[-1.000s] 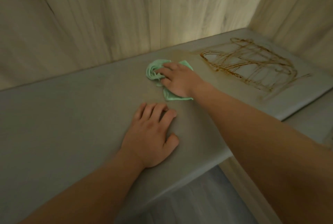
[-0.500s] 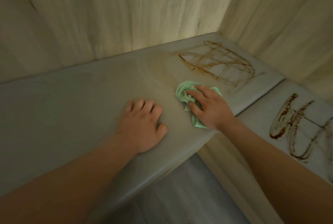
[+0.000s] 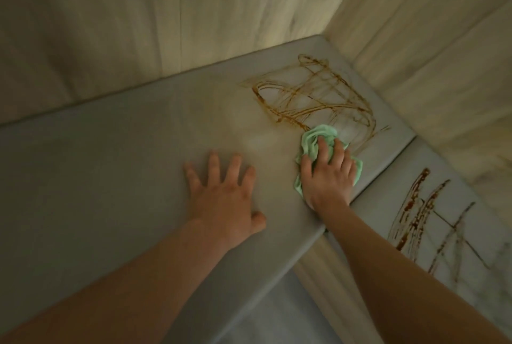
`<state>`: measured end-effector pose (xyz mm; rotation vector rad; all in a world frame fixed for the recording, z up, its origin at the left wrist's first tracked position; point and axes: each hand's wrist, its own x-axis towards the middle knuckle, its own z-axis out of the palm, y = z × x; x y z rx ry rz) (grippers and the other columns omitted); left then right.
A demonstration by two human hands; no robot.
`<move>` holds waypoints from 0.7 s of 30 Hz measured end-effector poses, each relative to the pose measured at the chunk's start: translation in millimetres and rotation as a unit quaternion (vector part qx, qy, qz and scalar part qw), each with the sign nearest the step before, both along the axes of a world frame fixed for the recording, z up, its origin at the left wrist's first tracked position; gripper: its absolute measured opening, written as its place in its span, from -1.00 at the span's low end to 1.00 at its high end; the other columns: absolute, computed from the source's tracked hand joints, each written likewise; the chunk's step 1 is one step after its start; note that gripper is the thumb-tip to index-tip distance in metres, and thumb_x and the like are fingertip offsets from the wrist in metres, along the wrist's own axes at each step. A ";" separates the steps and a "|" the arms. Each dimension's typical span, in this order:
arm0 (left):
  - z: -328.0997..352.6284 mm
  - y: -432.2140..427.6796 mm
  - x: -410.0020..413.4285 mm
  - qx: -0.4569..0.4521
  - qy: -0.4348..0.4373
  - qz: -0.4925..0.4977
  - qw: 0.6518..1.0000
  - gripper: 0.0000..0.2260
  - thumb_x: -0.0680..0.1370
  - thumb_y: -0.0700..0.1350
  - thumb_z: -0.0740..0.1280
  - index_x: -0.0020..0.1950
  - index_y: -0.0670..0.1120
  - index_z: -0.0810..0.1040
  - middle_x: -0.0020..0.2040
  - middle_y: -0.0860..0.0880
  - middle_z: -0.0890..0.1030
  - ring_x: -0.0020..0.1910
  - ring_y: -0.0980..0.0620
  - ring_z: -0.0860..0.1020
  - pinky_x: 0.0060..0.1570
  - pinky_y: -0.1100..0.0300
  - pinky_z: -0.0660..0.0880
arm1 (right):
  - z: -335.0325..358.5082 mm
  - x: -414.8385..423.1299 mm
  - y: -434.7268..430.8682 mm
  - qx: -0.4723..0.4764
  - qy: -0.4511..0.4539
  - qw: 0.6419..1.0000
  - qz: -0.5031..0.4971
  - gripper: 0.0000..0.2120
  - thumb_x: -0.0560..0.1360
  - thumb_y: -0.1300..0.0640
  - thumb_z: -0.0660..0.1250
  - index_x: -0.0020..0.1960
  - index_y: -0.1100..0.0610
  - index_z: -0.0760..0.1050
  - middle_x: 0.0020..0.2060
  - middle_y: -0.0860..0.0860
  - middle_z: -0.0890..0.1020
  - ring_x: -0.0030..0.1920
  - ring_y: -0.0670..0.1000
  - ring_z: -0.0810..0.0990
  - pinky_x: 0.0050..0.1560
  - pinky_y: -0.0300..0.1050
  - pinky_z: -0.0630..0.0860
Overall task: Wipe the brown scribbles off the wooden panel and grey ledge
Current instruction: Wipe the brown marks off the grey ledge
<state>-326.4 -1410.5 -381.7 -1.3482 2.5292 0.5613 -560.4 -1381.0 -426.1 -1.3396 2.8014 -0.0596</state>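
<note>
Brown scribbles (image 3: 313, 94) cover the far right corner of the grey ledge (image 3: 110, 150); more scribbles (image 3: 415, 222) mark the lower panel (image 3: 388, 205). I see the right hand (image 3: 328, 174) gripping a green cloth (image 3: 315, 137) at the first set's near edge; the left hand (image 3: 221, 197) lies flat on the ledge, fingers spread.

Grey ledge (image 3: 110, 163) lies flat, running into the wall corner. Thin brown scribbles (image 3: 313, 94) loop over its right end. Darker blotchy scribbles (image 3: 415, 213) sit on the lower pale panel (image 3: 374, 213) at right. Crumpled green cloth (image 3: 315, 138) lies at the thin scribbles' near edge, gripped by the right hand (image 3: 329, 177).
</note>
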 end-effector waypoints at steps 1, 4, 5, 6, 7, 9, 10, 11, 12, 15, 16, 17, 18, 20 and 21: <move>4.0 -6.9 -4.0 0.016 -0.017 -0.011 1.000 -0.11 0.52 0.39 0.23 0.67 0.10 -0.17 0.67 -0.03 -0.24 0.62 -0.33 -0.26 0.44 -0.55 -0.16 | 1.1 1.0 -0.2 0.010 -0.004 1.000 -0.003 -0.35 0.66 -0.28 -0.08 0.68 -0.06 -0.02 0.67 0.14 0.01 0.66 0.22 -0.06 0.63 0.21 -0.12; 12.3 -28.0 -17.4 0.053 -0.054 -0.014 0.997 0.02 0.50 0.38 0.34 0.65 0.14 -0.31 0.66 -0.06 -0.34 0.60 -0.38 -0.32 0.42 -0.57 -0.11 | 3.8 0.5 -6.5 0.031 -0.007 1.000 -0.002 -0.34 0.67 -0.27 -0.08 0.69 -0.05 -0.05 0.68 0.13 -0.01 0.66 0.21 -0.09 0.64 0.21 -0.14; 14.2 -32.1 -20.8 0.062 -0.064 -0.011 0.996 0.03 0.49 0.38 0.36 0.65 0.15 -0.32 0.65 -0.07 -0.35 0.59 -0.40 -0.32 0.41 -0.58 -0.08 | 4.1 0.2 -7.4 0.036 -0.009 0.999 -0.003 -0.33 0.65 -0.28 -0.11 0.69 -0.04 -0.05 0.67 0.13 -0.01 0.66 0.22 -0.08 0.64 0.21 -0.14; 16.4 -35.8 -25.3 0.074 -0.075 -0.008 0.994 0.04 0.49 0.38 0.37 0.65 0.15 -0.32 0.65 -0.08 -0.36 0.58 -0.42 -0.31 0.41 -0.58 -0.04 | 4.6 -2.3 -9.3 0.039 -0.011 0.999 -0.006 -0.31 0.63 -0.29 -0.14 0.69 -0.04 -0.05 0.67 0.14 0.00 0.66 0.23 -0.07 0.64 0.22 -0.14; 17.2 -37.3 -28.1 0.078 -0.082 -0.007 0.993 0.04 0.50 0.37 0.38 0.65 0.14 -0.32 0.65 -0.09 -0.37 0.58 -0.43 -0.31 0.41 -0.58 -0.02 | 3.8 -2.7 -9.6 0.040 -0.010 0.999 -0.006 -0.29 0.62 -0.30 -0.16 0.69 -0.03 -0.03 0.67 0.14 0.01 0.65 0.24 -0.06 0.64 0.22 -0.13; 18.5 -37.8 -33.3 0.089 -0.104 -0.005 0.991 0.04 0.51 0.33 0.39 0.65 0.12 -0.33 0.65 -0.10 -0.38 0.57 -0.46 -0.32 0.41 -0.58 0.01 | 3.7 -2.1 -9.4 0.045 -0.015 0.999 -0.007 -0.28 0.60 -0.30 -0.16 0.69 -0.01 -0.01 0.67 0.15 0.04 0.65 0.25 -0.03 0.63 0.24 -0.11; 19.7 -38.3 -36.8 0.094 -0.117 0.001 0.989 0.05 0.51 0.31 0.41 0.65 0.12 -0.34 0.64 -0.11 -0.39 0.56 -0.47 -0.32 0.40 -0.58 0.01 | 4.6 -3.5 -11.1 0.050 -0.020 0.999 -0.003 -0.28 0.61 -0.30 -0.15 0.69 -0.01 -0.02 0.67 0.15 0.03 0.65 0.26 -0.03 0.63 0.24 -0.11; 20.3 -38.6 -39.2 0.098 -0.126 0.006 0.987 0.07 0.51 0.29 0.42 0.65 0.11 -0.35 0.63 -0.11 -0.40 0.56 -0.48 -0.33 0.40 -0.59 0.01 | 4.5 -3.1 -11.5 0.055 -0.023 0.998 0.003 -0.29 0.61 -0.29 -0.15 0.69 -0.01 -0.03 0.67 0.15 0.02 0.65 0.26 -0.04 0.63 0.24 -0.13; 20.1 -39.0 -41.1 0.105 -0.129 0.009 0.986 0.08 0.51 0.26 0.44 0.65 0.11 -0.36 0.63 -0.12 -0.41 0.55 -0.49 -0.34 0.40 -0.59 0.01 | 4.6 -2.5 -10.8 0.059 -0.024 0.998 0.006 -0.29 0.62 -0.29 -0.15 0.69 -0.02 -0.06 0.67 0.15 0.00 0.65 0.25 -0.06 0.63 0.24 -0.14; 23.1 -40.7 -51.0 0.110 -0.157 0.014 0.981 0.11 0.50 0.23 0.47 0.65 0.09 -0.37 0.62 -0.13 -0.41 0.54 -0.52 -0.33 0.41 -0.59 0.02 | 8.7 -7.5 -11.1 0.087 -0.032 0.996 0.009 -0.29 0.63 -0.28 -0.19 0.70 -0.01 -0.13 0.68 0.17 -0.07 0.66 0.26 -0.15 0.63 0.24 -0.18; 25.5 -39.6 -52.1 0.118 -0.168 0.016 0.979 0.11 0.49 0.22 0.48 0.65 0.09 -0.37 0.62 -0.13 -0.41 0.54 -0.52 -0.32 0.41 -0.58 0.03 | 11.7 -6.5 -8.5 0.096 -0.041 0.994 0.012 -0.29 0.63 -0.27 -0.20 0.70 -0.01 -0.14 0.68 0.17 -0.08 0.66 0.26 -0.17 0.63 0.24 -0.19; 26.3 -37.9 -54.4 0.118 -0.175 0.028 0.977 0.12 0.49 0.21 0.49 0.65 0.08 -0.36 0.63 -0.13 -0.40 0.54 -0.52 -0.32 0.42 -0.57 0.03 | 14.2 -8.4 -9.1 0.095 -0.048 0.994 0.035 -0.30 0.63 -0.26 -0.18 0.70 -0.01 -0.13 0.68 0.17 -0.07 0.66 0.26 -0.17 0.63 0.24 -0.20; 26.0 -37.7 -57.9 0.112 -0.182 0.036 0.976 0.12 0.49 0.19 0.50 0.65 0.08 -0.35 0.63 -0.13 -0.38 0.55 -0.52 -0.31 0.43 -0.56 0.04 | 17.6 -11.9 -13.6 0.087 -0.047 0.993 0.071 -0.32 0.64 -0.23 -0.14 0.70 -0.01 -0.09 0.68 0.18 -0.04 0.66 0.27 -0.15 0.63 0.25 -0.18; 28.5 -38.1 -59.9 0.104 -0.180 0.040 0.977 0.11 0.49 0.16 0.51 0.65 0.09 -0.33 0.64 -0.13 -0.35 0.55 -0.51 -0.31 0.44 -0.56 0.04 | 20.6 -19.6 -26.3 0.065 -0.052 0.988 0.130 -0.34 0.66 -0.20 -0.05 0.70 -0.01 -0.02 0.67 0.20 0.04 0.66 0.29 -0.08 0.63 0.27 -0.13; 29.5 -39.2 -61.0 0.105 -0.182 0.040 0.977 0.10 0.49 0.14 0.51 0.65 0.09 -0.33 0.64 -0.13 -0.34 0.55 -0.51 -0.30 0.44 -0.56 0.04 | 20.4 -22.9 -37.5 0.061 -0.052 0.984 0.158 -0.35 0.67 -0.22 -0.03 0.70 -0.01 0.02 0.66 0.21 0.06 0.65 0.30 -0.05 0.63 0.27 -0.11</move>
